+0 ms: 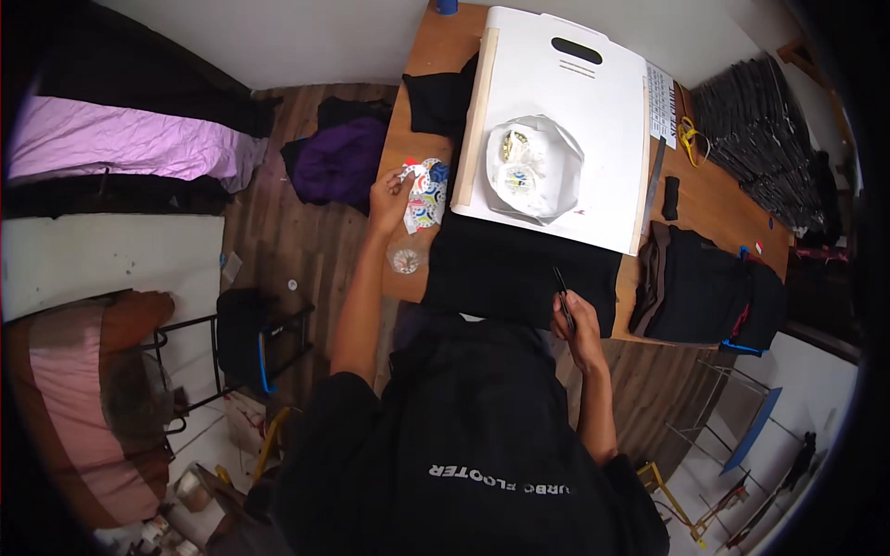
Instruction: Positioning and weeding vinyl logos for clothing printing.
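Observation:
At the table's left edge, my left hand point(390, 199) is closed, its fingertips pinching the edge of a pile of colourful printed paper pieces point(425, 196). Just below the pile sits a small clear plastic cup point(406, 258). My right hand point(577, 326) is wrapped round a slim black pointed tool point(561, 285), which resembles tweezers; its tip points up and away from me. Between my hands a black cloth point(514, 276) lies flat, its far part hidden under a white board-like panel point(607, 120) with a handle slot. On the panel rests a white open paper container point(565, 190) holding more printed pieces.
Folded dark garments point(700, 287) lie on the table's right side, with a large stack of black garments point(765, 130) beyond. Yellow-handled scissors point(687, 137) lie near the panel. Purple cloth point(340, 162) is heaped left of the table. A black metal-framed chair point(246, 338) stands at left.

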Motion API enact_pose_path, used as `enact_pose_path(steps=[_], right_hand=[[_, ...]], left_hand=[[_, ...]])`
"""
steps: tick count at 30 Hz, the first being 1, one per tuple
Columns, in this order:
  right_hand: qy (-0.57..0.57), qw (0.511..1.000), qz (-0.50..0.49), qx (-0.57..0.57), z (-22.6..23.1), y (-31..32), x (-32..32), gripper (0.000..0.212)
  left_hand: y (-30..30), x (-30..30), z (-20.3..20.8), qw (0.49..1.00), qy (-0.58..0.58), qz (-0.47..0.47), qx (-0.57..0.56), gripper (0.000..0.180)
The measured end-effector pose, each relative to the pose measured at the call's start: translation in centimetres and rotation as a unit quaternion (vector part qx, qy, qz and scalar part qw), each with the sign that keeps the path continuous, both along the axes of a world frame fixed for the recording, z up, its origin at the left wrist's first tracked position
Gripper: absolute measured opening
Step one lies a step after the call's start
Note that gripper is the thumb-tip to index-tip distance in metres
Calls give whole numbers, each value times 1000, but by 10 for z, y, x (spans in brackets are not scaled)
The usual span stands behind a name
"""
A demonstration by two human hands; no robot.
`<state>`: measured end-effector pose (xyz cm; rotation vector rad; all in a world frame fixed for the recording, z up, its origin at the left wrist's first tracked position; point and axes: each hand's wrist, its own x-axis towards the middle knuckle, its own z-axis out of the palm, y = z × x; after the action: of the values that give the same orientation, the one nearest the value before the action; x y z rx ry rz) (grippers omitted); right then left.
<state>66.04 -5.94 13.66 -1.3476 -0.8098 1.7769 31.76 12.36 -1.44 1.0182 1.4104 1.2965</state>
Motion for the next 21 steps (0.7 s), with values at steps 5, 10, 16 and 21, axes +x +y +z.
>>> enact_pose_path(steps=[5, 10, 16, 21], right_hand=[[-8, 999, 9, -31, -14, 9, -30, 38], [-19, 997, 27, -69, -32, 22, -64, 38], [-38, 992, 51, -108, -86, 79, -122, 37], [-56, 992, 64, -96, -128, 114, -149, 37]], left_hand=[[19, -32, -28, 954, 298, 24, -37, 46], [-13, -58, -36, 949, 315, 18, 23, 55], [-37, -93, -75, 857, 506, -102, 5, 58], [-19, -110, -107, 857, 499, -126, -23, 61]])
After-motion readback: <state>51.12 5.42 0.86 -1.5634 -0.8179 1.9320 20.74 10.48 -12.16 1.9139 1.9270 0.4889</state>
